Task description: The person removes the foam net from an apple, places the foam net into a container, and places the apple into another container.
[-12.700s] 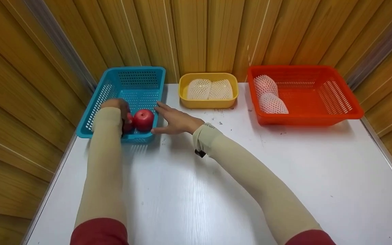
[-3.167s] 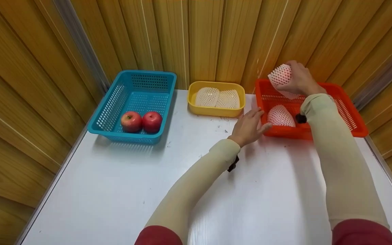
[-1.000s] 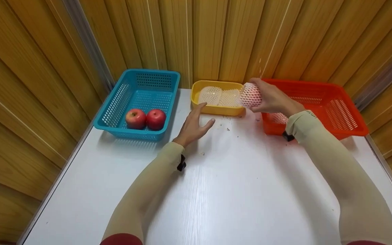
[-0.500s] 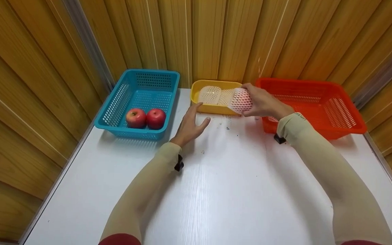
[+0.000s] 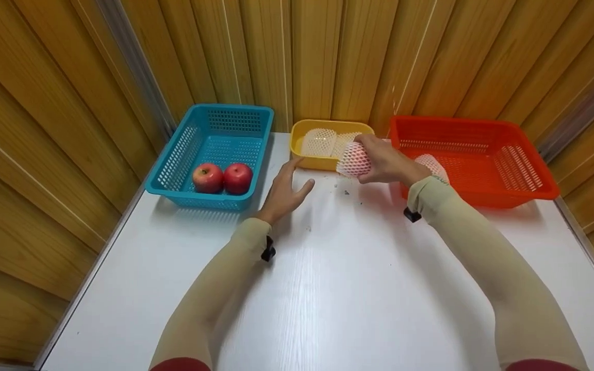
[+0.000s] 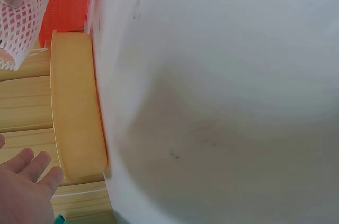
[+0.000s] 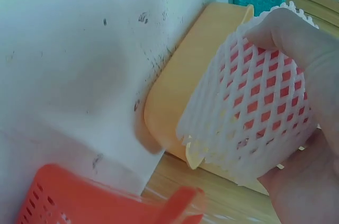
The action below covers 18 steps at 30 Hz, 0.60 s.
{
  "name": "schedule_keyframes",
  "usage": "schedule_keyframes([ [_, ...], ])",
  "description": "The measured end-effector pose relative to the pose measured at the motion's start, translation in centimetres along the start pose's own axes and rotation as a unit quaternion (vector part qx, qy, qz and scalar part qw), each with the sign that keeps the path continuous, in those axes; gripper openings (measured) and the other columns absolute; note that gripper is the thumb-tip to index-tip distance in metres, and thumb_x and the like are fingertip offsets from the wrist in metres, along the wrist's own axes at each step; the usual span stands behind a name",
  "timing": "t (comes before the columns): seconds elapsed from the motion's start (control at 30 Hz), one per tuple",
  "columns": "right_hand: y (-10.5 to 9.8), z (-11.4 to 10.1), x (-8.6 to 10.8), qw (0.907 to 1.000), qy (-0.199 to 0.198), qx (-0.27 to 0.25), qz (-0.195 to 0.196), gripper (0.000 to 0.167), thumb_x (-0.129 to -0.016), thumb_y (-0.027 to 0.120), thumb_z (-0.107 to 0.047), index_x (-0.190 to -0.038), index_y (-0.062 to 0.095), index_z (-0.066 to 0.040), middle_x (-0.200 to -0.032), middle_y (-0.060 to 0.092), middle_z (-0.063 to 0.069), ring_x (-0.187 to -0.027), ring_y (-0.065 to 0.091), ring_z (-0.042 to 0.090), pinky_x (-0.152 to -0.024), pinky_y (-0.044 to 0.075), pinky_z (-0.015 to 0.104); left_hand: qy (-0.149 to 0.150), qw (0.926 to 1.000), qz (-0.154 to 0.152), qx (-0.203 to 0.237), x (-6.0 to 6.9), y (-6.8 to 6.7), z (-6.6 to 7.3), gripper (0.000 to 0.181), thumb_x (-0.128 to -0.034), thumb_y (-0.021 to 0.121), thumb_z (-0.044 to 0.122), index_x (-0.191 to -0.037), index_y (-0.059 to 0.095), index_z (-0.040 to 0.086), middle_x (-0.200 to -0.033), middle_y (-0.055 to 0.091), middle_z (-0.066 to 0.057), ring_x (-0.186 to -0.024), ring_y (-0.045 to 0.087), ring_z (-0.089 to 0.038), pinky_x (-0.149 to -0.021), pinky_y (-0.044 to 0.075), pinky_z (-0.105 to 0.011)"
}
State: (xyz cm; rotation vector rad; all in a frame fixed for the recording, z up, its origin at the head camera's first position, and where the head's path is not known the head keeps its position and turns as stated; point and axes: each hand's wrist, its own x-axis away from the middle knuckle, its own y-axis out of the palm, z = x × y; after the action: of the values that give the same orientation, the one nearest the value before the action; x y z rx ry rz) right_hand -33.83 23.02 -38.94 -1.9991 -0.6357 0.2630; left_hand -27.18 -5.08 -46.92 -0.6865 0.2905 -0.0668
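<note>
The right hand (image 5: 383, 161) grips a red fruit in a white foam net (image 5: 355, 159), held up at the front right of the yellow container (image 5: 313, 163). In the right wrist view the thumb and fingers wrap the netted fruit (image 7: 265, 94), and red shows through the mesh. Two white foam nets (image 5: 319, 142) lie in the yellow container, the right one partly hidden. With fingers spread and nothing in it, the left hand (image 5: 282, 195) is at the container's front left; the left wrist view shows this hand (image 6: 29, 189) beside the yellow wall.
At the left stands a blue basket (image 5: 205, 200) with two red apples (image 5: 223, 178) side by side. A red basket (image 5: 482, 198) is at the right, with another netted fruit (image 5: 432, 166) partly behind the right wrist. Wood-patterned walls (image 5: 369, 56) rise behind the white table (image 5: 348, 288).
The right hand has carried the netted fruit out from over the red basket, leftward to the yellow container's front. The left hand has moved left from the red basket's edge.
</note>
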Motion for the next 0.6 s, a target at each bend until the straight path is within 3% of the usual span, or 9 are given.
schedule_keyframes([
  [0.17, 0.8, -0.4, -0.4, 0.9999, 0.0, -0.01, -0.007, 0.098, -0.077, 0.091, -0.022, -0.153, 0.03, -0.014, -0.151, 0.038, 0.013, -0.137, 0.04, 0.034, -0.118, 0.032, 0.057, -0.024, 0.9997, -0.002, -0.002, 0.2, -0.3, -0.1, 0.072, -0.0994, 0.065, 0.042, -0.158, 0.036, 0.011, -0.161, 0.039, -0.006, -0.145, 0.04, -0.023, -0.121, 0.033, -0.042],
  [0.43, 2.1, -0.7, -1.0, 0.9997, -0.018, -0.014, -0.013, 0.097, -0.075, 0.093, -0.024, -0.151, 0.032, -0.014, -0.143, 0.047, 0.01, -0.131, 0.046, 0.031, -0.118, 0.035, 0.054, -0.051, 0.9986, -0.005, -0.008, 0.4, -0.6, -0.3, 0.073, -0.0988, 0.065, 0.044, -0.158, 0.035, 0.013, -0.161, 0.04, -0.007, -0.144, 0.041, -0.024, -0.119, 0.035, -0.044],
  [0.6, 2.8, -1.1, -1.4, 0.9992, -0.021, -0.023, -0.023, 0.098, -0.075, 0.093, -0.028, -0.151, 0.033, -0.015, -0.143, 0.048, 0.008, -0.131, 0.046, 0.03, -0.117, 0.035, 0.054, -0.052, 0.9987, 0.0, 0.001, 0.5, -0.7, -0.6, 0.074, -0.0979, 0.067, 0.042, -0.158, 0.036, 0.01, -0.16, 0.04, -0.008, -0.143, 0.042, -0.025, -0.118, 0.037, -0.045],
])
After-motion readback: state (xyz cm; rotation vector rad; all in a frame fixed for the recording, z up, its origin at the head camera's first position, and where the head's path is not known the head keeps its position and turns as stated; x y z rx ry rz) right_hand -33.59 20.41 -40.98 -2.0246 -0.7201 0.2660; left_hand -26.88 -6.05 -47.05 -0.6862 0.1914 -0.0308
